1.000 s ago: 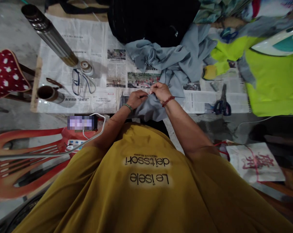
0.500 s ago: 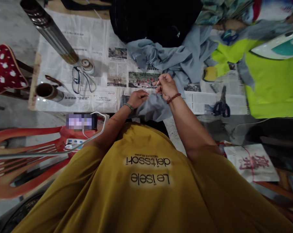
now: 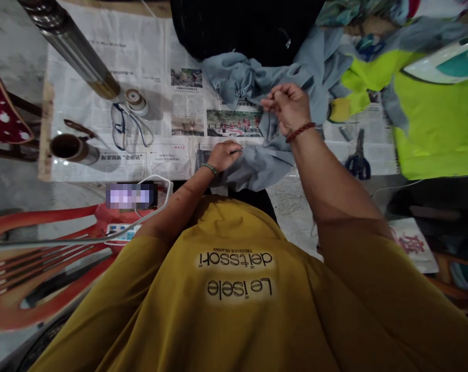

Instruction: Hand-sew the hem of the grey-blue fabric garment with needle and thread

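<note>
My left hand (image 3: 224, 157) is closed in a pinch on the grey cloth (image 3: 257, 168) at the table's near edge. Up and to the right of it, my right hand (image 3: 290, 107) is raised over the same garment, thumb and fingers pinched together. The thin needle that showed in these fingers a moment ago is too fine to make out now, and no thread can be seen. More of the bunched grey-blue fabric (image 3: 237, 77) lies beyond both hands on the newspaper (image 3: 183, 147).
Scissors (image 3: 358, 157) lie at the right, near an iron (image 3: 451, 64) on a yellow-green garment (image 3: 435, 124). Leftward stand a thermos (image 3: 82, 59), an open cup (image 3: 69, 147) and its lid (image 3: 136, 101), with glasses (image 3: 120, 126). A red plastic chair (image 3: 63, 212) bears a power strip (image 3: 121, 232).
My right hand has moved up and to the right, away from my left hand. My left hand stays pinched on the grey cloth, and the view has shifted slightly.
</note>
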### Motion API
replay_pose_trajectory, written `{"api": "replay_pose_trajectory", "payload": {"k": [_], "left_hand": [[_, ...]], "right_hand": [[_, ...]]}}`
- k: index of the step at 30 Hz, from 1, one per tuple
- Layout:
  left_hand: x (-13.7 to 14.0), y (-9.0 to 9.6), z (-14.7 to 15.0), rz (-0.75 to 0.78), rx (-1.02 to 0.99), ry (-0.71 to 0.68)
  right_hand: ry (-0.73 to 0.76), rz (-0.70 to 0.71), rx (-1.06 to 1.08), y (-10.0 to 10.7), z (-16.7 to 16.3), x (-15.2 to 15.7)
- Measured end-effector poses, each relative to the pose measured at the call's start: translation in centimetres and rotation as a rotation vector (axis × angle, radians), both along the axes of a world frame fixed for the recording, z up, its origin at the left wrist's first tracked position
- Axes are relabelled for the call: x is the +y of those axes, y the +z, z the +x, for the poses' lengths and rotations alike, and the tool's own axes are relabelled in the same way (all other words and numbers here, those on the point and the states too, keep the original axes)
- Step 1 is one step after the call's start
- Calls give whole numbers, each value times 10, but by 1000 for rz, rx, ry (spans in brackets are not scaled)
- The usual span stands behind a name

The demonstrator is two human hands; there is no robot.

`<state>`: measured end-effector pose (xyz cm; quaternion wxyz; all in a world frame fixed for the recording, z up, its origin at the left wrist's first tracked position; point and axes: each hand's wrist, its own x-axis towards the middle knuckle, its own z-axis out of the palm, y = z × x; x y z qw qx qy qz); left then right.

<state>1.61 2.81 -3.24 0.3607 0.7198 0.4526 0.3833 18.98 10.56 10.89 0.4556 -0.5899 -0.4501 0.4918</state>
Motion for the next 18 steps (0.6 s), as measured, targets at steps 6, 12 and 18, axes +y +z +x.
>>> {"api": "replay_pose_trajectory", "payload": {"k": [6,12,18], "left_hand": [[-3,12,-1,-64,96,-32],[-5,16,0,-112,116,-42],[-5,13,2,-93,94,-24]], "right_hand": [[21,423,-695,6,62,37],[-56,555,-846,40,122,58],[-256,521,-645,78,145,70]]}}
